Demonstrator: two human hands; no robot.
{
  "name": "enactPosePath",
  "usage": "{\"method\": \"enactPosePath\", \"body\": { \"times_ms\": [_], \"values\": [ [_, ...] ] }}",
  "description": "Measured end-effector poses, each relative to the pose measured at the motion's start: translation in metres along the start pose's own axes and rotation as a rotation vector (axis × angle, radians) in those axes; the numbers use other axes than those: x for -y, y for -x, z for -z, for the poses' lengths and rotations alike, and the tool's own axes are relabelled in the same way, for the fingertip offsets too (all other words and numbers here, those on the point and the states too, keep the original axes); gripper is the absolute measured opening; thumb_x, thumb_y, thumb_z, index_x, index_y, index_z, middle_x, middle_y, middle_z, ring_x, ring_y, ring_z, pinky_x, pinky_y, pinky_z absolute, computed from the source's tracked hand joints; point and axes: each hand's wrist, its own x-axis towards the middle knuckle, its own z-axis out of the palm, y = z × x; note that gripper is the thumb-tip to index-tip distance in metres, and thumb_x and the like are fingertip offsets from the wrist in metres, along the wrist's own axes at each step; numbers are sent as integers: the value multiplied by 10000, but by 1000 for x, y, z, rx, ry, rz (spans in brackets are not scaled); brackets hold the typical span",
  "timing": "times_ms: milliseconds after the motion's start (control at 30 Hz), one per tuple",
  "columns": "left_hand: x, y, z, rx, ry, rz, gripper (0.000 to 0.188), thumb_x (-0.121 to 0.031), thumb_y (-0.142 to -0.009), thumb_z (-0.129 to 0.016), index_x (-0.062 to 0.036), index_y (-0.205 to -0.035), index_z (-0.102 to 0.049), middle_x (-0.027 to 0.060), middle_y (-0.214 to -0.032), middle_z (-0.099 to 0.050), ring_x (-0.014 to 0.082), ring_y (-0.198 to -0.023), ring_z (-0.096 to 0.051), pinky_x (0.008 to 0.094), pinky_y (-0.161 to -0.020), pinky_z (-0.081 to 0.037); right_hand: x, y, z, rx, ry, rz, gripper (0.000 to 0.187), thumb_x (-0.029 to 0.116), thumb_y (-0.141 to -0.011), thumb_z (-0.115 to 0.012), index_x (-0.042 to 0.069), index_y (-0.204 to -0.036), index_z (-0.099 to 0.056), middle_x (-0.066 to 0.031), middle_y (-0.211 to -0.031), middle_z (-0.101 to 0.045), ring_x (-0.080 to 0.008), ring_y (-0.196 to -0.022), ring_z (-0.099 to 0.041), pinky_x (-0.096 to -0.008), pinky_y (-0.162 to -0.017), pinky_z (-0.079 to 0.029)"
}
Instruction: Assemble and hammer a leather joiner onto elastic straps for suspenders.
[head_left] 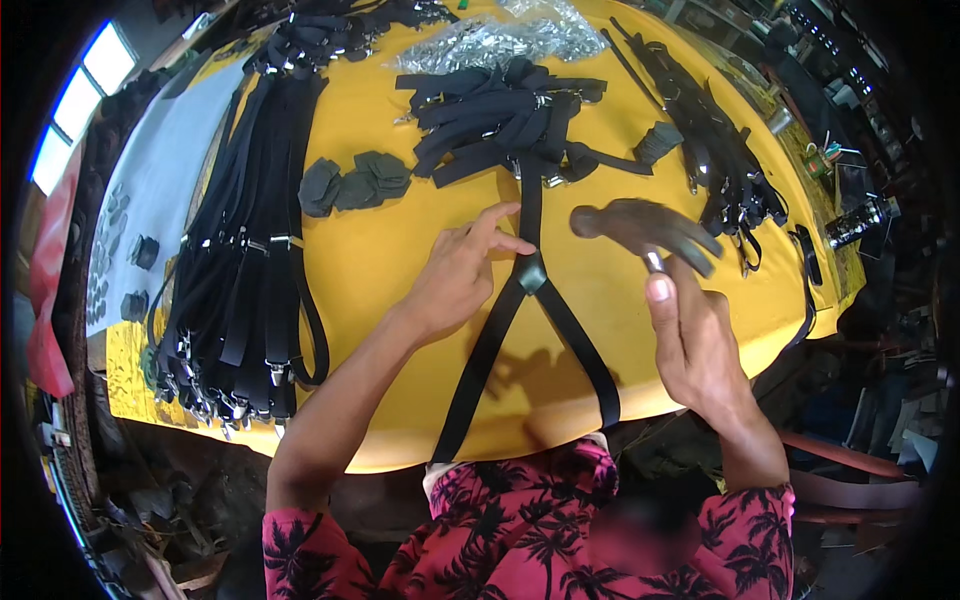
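Note:
Black elastic suspenders (475,362) lie in a Y on the yellow tabletop, two straps running toward me and one away. A dark leather patch (532,275) covers the junction. My left hand (458,272) rests at the left of this junction, thumb and index finger stretched out and apart, their tips at the strap's edge just above the patch. Raised to the right, my right hand (697,335) is closed round a claw hammer (640,226). The hammer's head is above the table, apart from the suspenders; its handle is mostly hidden by my fingers.
A heap of black straps with metal clips (500,115) lies beyond the junction. Dark patches (355,183) sit left of it. Long bundles of suspenders lie at left (245,250) and right (705,145). A clear plastic bag of shiny metal parts (510,38) is at the back.

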Motion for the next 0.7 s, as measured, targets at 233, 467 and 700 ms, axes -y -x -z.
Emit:
{"method": "enactPosePath", "body": {
  "times_ms": [233, 467, 700],
  "values": [
    [16, -7, -7, -38, -10, -80, 745, 197, -810, -357, -37, -1517, -399, 157, -1240, -771, 394, -1278, -656, 460, -1140, -451, -19, -25, -14, 156, 143, 4, 539, 430, -1152, -405, -61, -1109, -622, -300, -677, -634, -544, -713, -679, -624, -667, -521],
    [0, -13, -3, 22, 120, -23, 801, 229, -772, -322, -48, -1521, -390, 189, -1246, -758, 406, -1254, -673, 450, -1118, -502, -11, -20, -46, 203, 392, 114, 551, 444, -1149, -393, -51, -1036, -605, -241, -633, -636, -471, -605, -692, -540, -572, -553],
    [26, 0, -5, -26, 35, -43, 752, 160, -814, -473, -85, -1523, -416, 108, -1272, -767, 366, -1242, -653, 470, -1103, -409, 32, -30, 1, 47, 175, 176, 518, 451, -1143, -401, -5, -1053, -629, -241, -643, -656, -490, -588, -666, -565, -566, -547]
  ]
}}
